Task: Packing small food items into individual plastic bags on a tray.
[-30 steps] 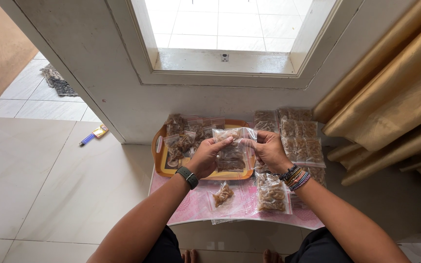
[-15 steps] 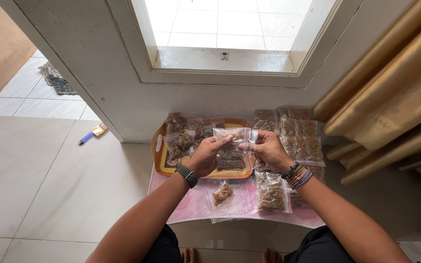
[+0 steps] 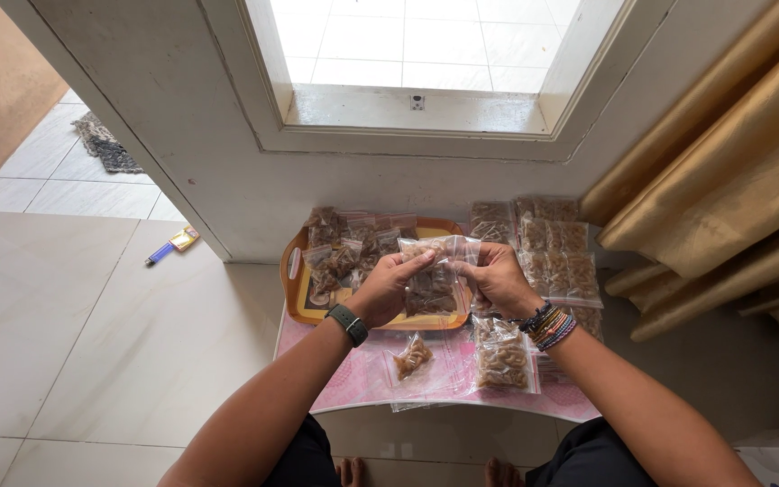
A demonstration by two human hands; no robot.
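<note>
A small clear plastic zip bag of brown snack pieces is held up between both hands, just above the near edge of an orange oval plastic tray. The bag hangs upright with its long axis running top to bottom, and its sealing strip runs side to side along the top, stretched from one hand to the other. The left hand pinches the top left corner, thumb and fingers closed together on the plastic; the right hand has the top right corner pinched the same way. So each grip is clamped on the bag's upper edge, and the filled part dangles below and between them, about equally near to both hands.

The tray carries a heap of similar filled clear bags. To the right of it, more flat filled bags lie in rows. All of this sits on a low worktop covered with a pink patterned cloth. On the cloth, nearer the person, lie a small clear bag with only a few brown pieces and a fuller clear bag of pale curled snacks, just under the right wrist with its beaded bracelets. The left wrist wears a dark watch.

Beyond stands a white wall with a low window frame, gold curtains to the right, and pale floor tiles to the left.
</note>
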